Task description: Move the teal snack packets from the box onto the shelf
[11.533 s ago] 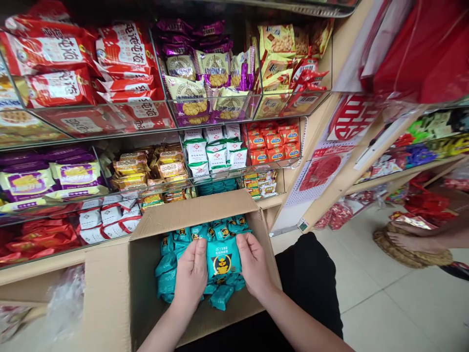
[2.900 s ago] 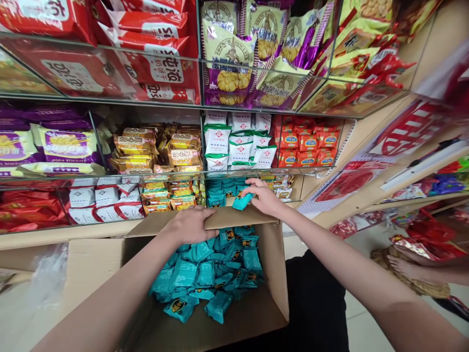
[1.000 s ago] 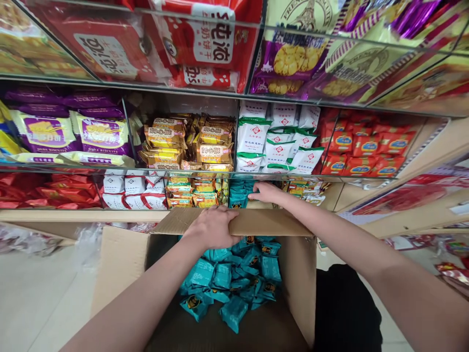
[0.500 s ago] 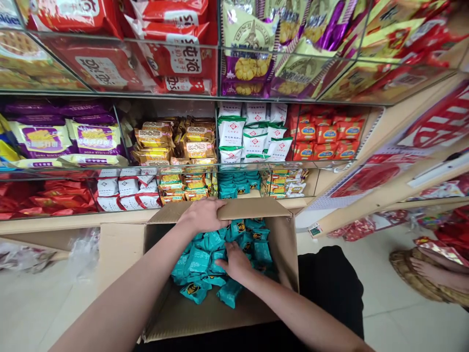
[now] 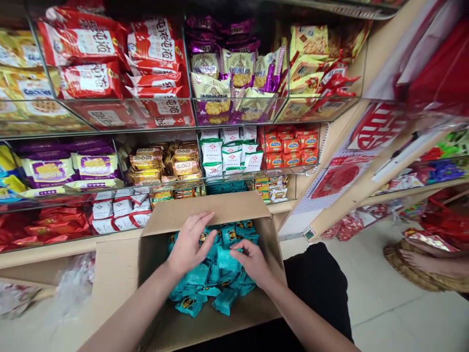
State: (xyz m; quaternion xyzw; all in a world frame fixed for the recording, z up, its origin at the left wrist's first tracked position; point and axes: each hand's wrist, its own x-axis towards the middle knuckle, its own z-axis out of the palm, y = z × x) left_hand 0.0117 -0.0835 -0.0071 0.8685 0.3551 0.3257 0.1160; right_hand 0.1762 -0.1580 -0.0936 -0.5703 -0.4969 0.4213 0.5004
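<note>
An open cardboard box (image 5: 274, 254) rests at my lap, holding many small teal snack packets (image 5: 198, 275). My right hand (image 5: 254, 261) pinches one teal snack packet (image 5: 227, 259) by its edge, just above the pile. Over the left part of the pile is my left hand (image 5: 192, 244), its fingers apart and nothing in it. The far flap (image 5: 216, 208) of the box stands up behind both hands, partly covering the low shelf.
Shelves ahead hold red biscuit packs (image 5: 91, 39), purple cookie packs (image 5: 238, 68) and white-green packets (image 5: 231, 156). More teal packets (image 5: 227, 187) sit in a low compartment behind the flap. Another person's foot (image 5: 425, 261) in a woven sandal is at the right.
My left hand has let go of the far flap and come down over the packets. My right hand has lifted a teal packet from the pile. The view has tilted up.
</note>
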